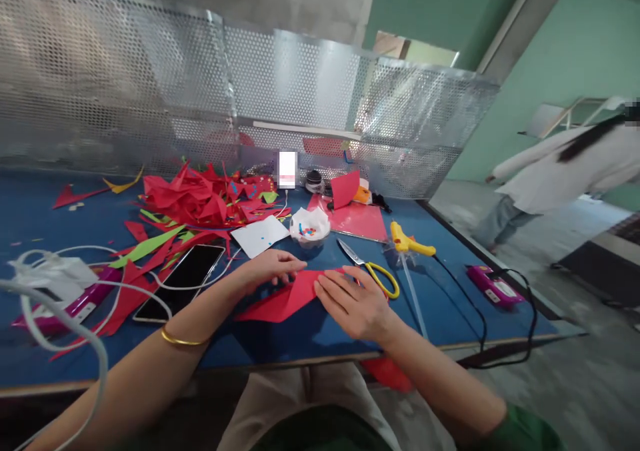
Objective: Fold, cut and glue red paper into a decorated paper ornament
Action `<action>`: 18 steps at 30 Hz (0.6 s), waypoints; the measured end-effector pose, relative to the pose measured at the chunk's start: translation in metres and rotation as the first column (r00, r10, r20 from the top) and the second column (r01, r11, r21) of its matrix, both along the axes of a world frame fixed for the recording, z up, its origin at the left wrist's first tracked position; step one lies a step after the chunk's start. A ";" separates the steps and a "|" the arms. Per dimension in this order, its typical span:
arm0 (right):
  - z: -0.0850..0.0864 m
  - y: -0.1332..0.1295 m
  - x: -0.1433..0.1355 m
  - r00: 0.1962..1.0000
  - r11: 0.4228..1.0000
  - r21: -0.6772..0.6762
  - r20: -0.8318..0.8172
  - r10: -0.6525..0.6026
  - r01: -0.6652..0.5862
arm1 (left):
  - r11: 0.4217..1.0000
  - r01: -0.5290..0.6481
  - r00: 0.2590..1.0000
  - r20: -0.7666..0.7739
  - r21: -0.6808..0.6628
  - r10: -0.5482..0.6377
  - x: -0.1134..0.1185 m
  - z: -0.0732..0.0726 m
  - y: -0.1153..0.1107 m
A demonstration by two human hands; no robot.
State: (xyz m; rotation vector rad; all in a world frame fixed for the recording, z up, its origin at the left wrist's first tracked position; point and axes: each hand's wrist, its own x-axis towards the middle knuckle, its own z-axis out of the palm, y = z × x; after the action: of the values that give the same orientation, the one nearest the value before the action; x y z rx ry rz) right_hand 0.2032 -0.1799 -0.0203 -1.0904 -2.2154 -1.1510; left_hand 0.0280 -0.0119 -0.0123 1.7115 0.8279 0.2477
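A white bowl (311,239) stands in the way beyond the left fingers (289,264), and yellow-handled scissors (364,262) lie just beyond the right fingers (333,290). On the near side of both, bare tabletop (310,342) leaves room to pass.

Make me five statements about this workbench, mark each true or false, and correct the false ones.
1. The right hand is on a piece of red paper. True.
2. The scissors have blue handles. False: the handles are yellow.
3. The yellow glue gun lies to the right of the scissors. True.
4. The smartphone stands upright against the perforated metal screen. False: it lies flat on the blue tabletop, and the screen stands well behind it.
5. The white bowl holds small coloured pieces, some of them blue. True.
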 end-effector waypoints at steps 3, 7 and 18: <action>0.012 0.000 0.008 0.997 0.999 0.044 0.070 0.023 -0.026 | 0.977 -0.004 0.992 0.121 -0.213 0.031 -0.002 -0.001 -0.005; 0.021 0.001 0.018 0.988 0.996 0.084 0.156 0.001 -0.014 | 0.872 0.028 0.978 0.195 -0.489 0.078 -0.006 -0.001 -0.009; 0.007 0.005 0.028 0.991 0.993 -0.083 0.105 0.088 -0.080 | 0.828 0.016 0.986 0.147 -0.560 0.080 -0.008 0.000 -0.014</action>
State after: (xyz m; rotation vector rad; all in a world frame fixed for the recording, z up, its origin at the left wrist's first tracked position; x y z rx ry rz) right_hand 0.2307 -0.1747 -0.0138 -0.9756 -2.3845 -1.1208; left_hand 0.0203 -0.0261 -0.0118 1.1051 0.7163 0.1446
